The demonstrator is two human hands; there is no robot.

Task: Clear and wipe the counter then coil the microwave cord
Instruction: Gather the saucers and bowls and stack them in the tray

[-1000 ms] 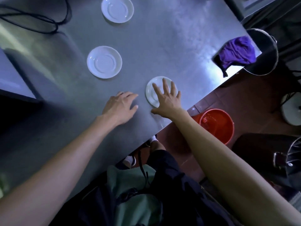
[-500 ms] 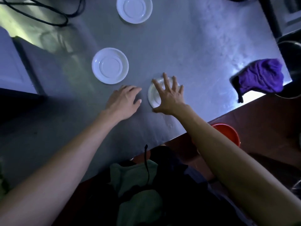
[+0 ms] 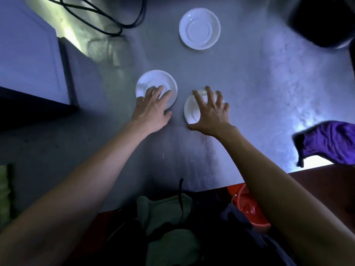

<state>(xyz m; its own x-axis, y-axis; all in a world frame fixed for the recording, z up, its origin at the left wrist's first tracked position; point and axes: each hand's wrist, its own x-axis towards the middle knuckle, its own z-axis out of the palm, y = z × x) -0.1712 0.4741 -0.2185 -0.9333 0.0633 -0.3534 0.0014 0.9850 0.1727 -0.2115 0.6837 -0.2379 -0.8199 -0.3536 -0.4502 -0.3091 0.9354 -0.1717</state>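
Both bare forearms stretched forward over the counter (image 3: 249, 93). Left hand (image 3: 151, 110) flat, fingers straight and spread. Right hand (image 3: 210, 112) arched, fingertips bent down, thumb tucked at counter level.

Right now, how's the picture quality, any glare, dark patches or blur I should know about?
Head view: dim, with a bluish cast; glare washes out the steel counter at its right edge beside the purple cloth; the lower part, round the person's clothing, is nearly black; the cloth's outline and the dark object at top right are smeared by motion blur; wide-angle distortion stretches both forearms; the three white saucers stay readable.
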